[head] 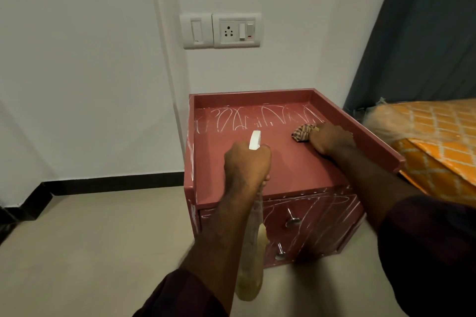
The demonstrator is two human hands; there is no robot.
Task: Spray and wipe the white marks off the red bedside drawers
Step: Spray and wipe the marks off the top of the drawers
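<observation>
Gripping spray bottle (251,278), likely light, by neck with left hand (246,162); clutching soft, limp cloth (302,132) on drawers (291,170) with right hand (331,137); bunch for firm rub.

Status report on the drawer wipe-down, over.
Left hand grips spray bottle. Right hand holds cloth on top of red drawers. White marks along back and drawer fronts. No obstruction in view.

Red bedside drawers (283,162) carrying white scribbled marks (244,119), checked brown-and-cream cloth (303,132), spray bottle (251,278) showing white head and cream body, orange bedcover (438,136) displaying pale diamond lattice, blue-grey curtain (425,33), black skirting (116,183)
</observation>
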